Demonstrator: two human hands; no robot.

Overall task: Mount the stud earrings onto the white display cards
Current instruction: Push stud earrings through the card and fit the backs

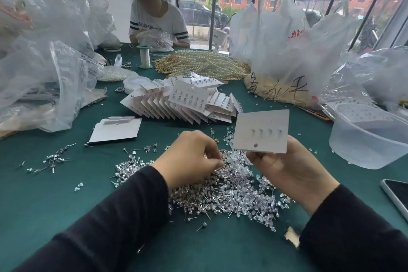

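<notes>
A person's right hand (287, 168) grips a white display card (261, 126) by its lower edge, just above the heap of loose stud earrings (234, 192) on the green table (66, 194). One row of four studs is mounted; the card's other places look unfilled. The left hand (189, 157) presses curled fingers into the heap's left side; whether they pinch a stud cannot be told. Beyond the heap lie filled cards (183, 99), and blank cards (116, 131) sit beyond it to the left, so much work likely remains.
</notes>
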